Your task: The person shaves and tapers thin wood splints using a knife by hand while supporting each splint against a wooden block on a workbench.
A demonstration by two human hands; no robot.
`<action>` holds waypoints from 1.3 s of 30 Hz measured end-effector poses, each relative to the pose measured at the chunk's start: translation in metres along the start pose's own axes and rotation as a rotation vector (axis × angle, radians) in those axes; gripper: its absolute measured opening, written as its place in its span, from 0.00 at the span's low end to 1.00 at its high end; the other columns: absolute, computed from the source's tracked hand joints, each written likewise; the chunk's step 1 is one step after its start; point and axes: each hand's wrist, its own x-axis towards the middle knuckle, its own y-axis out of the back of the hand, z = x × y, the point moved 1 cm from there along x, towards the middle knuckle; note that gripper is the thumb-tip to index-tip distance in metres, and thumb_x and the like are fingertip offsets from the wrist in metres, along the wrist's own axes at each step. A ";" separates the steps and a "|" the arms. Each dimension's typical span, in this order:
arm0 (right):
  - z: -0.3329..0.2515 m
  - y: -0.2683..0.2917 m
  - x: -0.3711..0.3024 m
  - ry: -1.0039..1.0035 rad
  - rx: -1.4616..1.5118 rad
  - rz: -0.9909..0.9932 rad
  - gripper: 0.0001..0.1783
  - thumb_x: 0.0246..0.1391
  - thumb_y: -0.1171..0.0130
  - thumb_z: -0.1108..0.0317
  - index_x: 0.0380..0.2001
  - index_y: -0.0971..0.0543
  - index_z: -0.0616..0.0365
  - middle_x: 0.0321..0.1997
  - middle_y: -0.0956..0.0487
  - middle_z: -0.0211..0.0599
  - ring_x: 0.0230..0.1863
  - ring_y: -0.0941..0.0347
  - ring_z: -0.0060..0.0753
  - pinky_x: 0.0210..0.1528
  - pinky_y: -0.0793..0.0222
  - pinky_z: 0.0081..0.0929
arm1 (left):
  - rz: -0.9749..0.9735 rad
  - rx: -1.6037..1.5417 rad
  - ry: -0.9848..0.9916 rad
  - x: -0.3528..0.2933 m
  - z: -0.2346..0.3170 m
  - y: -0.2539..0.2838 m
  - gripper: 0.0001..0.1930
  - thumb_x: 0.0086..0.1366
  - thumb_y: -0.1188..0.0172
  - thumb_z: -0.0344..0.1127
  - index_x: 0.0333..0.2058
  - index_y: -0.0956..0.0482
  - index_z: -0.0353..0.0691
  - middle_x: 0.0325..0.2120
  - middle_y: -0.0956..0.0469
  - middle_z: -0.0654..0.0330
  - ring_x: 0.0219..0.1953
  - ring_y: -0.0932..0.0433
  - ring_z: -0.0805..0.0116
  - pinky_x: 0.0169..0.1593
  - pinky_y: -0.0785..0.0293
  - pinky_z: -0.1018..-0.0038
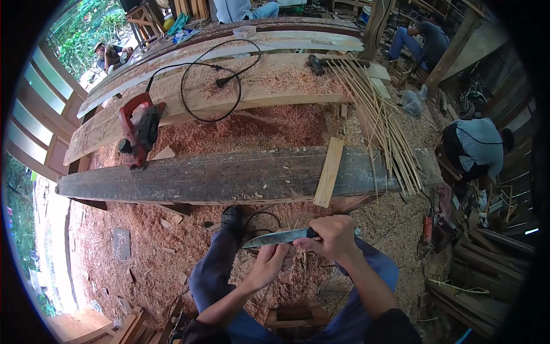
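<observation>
My right hand (334, 237) is wrapped round the dark handle of a knife (275, 237), whose broad grey blade points left. Just below the blade, my left hand (270, 264) is closed, with its fingertips close to the blade's lower edge. Whatever the left fingers pinch is too small or hidden to make out. Both hands are in front of my seated body, between my knees. Beyond them lies a dark weathered plank (229, 178), with a short pale board (329, 172) set across it.
A red electric planer (137, 129) sits at the left, its black cord (182, 86) looping over a pale plank (269, 80). Thin bamboo sticks (389, 137) lie in a bundle at the right, near a hammer (316, 65). Wood shavings (154, 241) cover the floor. Several people work around.
</observation>
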 end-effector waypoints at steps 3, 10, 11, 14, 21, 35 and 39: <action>-0.001 0.001 -0.002 -0.016 -0.035 -0.001 0.37 0.51 0.38 0.31 0.12 0.33 0.52 0.09 0.37 0.30 0.11 0.35 0.34 0.16 0.43 0.33 | -0.001 0.080 -0.031 -0.001 -0.004 0.004 0.09 0.80 0.62 0.34 0.39 0.36 0.40 0.21 0.45 0.72 0.20 0.49 0.82 0.23 0.49 0.77; 0.041 0.019 -0.003 -0.097 -0.231 0.211 0.39 0.58 0.44 0.30 0.09 0.38 0.49 0.08 0.39 0.27 0.08 0.41 0.29 0.13 0.48 0.29 | -0.022 -0.003 -0.062 -0.008 0.003 0.004 0.08 0.80 0.59 0.34 0.44 0.32 0.38 0.24 0.43 0.73 0.21 0.47 0.86 0.24 0.48 0.83; 0.051 0.033 -0.004 -0.176 -0.257 0.247 0.39 0.58 0.44 0.30 0.09 0.38 0.49 0.08 0.39 0.28 0.08 0.41 0.29 0.13 0.48 0.29 | -0.026 -0.009 -0.064 -0.007 0.003 0.002 0.08 0.80 0.59 0.34 0.44 0.32 0.38 0.24 0.43 0.73 0.21 0.47 0.86 0.24 0.48 0.83; 0.042 0.034 -0.012 -0.210 -0.229 0.273 0.39 0.58 0.44 0.29 0.09 0.37 0.50 0.08 0.39 0.29 0.08 0.40 0.31 0.13 0.46 0.30 | -0.007 0.078 -0.081 -0.002 0.003 0.001 0.10 0.81 0.61 0.36 0.43 0.34 0.37 0.19 0.46 0.72 0.19 0.49 0.83 0.23 0.50 0.79; -0.001 -0.001 -0.003 -0.058 0.067 0.056 0.37 0.53 0.38 0.32 0.10 0.32 0.52 0.09 0.37 0.31 0.10 0.34 0.35 0.15 0.42 0.33 | 0.003 0.065 -0.063 -0.004 -0.008 0.009 0.13 0.80 0.58 0.37 0.36 0.33 0.37 0.21 0.46 0.71 0.20 0.49 0.81 0.24 0.49 0.77; 0.057 0.019 -0.011 -0.238 -0.257 0.265 0.40 0.60 0.51 0.26 0.10 0.37 0.47 0.07 0.41 0.22 0.07 0.43 0.24 0.11 0.49 0.26 | 0.026 0.027 -0.122 -0.004 0.007 0.009 0.10 0.80 0.57 0.36 0.50 0.30 0.38 0.22 0.44 0.71 0.21 0.48 0.82 0.23 0.49 0.79; 0.041 0.023 -0.018 -0.205 -0.165 0.280 0.40 0.60 0.52 0.25 0.10 0.35 0.48 0.08 0.40 0.22 0.07 0.43 0.24 0.11 0.50 0.28 | 0.027 -0.009 -0.143 -0.002 0.003 0.009 0.10 0.80 0.55 0.37 0.50 0.29 0.38 0.24 0.40 0.70 0.22 0.46 0.82 0.25 0.47 0.80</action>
